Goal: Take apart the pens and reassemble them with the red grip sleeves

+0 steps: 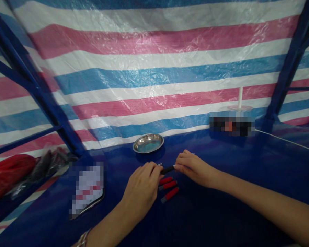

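Observation:
A thin black stick-like piece spans the gap between my two hands, low over the blue table. My left hand is closed on its left end, and a small shiny bit shows by the fingertips. Pinched at the right end is my right hand, fingers pressed together. What exactly the black piece is, I cannot make out. Just below it several small red pieces with clear or greyish ends, such as this red piece, lie side by side, nearest to my left hand.
Behind my hands sits an oval metal dish. A phone with a blurred screen lies at left. At the back right stands a blurred dark item beside a white post. Blue metal posts and striped sheeting enclose the table.

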A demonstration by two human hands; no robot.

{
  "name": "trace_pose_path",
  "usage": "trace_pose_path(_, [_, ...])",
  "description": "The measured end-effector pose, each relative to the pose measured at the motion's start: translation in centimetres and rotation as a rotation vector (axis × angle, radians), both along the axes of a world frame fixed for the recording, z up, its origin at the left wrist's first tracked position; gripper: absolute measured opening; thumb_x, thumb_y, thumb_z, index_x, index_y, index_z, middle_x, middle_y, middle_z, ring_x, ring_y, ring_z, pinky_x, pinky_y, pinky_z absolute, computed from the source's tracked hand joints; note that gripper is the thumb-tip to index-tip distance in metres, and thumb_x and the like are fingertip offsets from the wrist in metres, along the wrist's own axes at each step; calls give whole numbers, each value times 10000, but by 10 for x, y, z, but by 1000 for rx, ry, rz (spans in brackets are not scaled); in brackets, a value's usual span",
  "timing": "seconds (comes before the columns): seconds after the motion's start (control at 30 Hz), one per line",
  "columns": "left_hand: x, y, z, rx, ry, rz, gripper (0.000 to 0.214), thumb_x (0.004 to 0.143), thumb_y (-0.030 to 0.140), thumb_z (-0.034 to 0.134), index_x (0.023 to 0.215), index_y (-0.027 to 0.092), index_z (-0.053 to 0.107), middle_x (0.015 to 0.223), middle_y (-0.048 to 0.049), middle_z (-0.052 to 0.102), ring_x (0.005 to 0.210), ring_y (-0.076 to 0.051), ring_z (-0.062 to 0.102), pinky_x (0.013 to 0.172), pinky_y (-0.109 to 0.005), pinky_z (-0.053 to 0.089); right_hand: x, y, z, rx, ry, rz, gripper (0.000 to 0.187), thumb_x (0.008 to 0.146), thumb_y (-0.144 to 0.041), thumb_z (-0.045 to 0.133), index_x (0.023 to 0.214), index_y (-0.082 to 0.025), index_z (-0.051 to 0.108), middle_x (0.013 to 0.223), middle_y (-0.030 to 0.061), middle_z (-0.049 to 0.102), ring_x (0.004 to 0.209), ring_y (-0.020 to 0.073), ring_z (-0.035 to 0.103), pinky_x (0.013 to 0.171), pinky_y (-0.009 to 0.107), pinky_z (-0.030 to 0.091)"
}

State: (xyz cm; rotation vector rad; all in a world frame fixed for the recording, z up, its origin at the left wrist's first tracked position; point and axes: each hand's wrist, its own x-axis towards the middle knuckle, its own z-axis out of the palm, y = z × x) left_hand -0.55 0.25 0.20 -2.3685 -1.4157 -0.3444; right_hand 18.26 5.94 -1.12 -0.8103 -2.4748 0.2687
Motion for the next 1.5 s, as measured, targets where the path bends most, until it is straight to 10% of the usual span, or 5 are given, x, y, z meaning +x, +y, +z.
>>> trace_pose_path(1.5, [-1, 0, -2, 59, -99, -70, 146, 793, 131, 498, 936, 146, 529, 833, -42, 562, 747, -182, 541, 644, -327, 476, 1, -2, 2, -277, 208, -21, 133, 760, -263, 529, 843, -164, 558, 725, 0, 602, 661, 106, 545, 596, 205, 387])
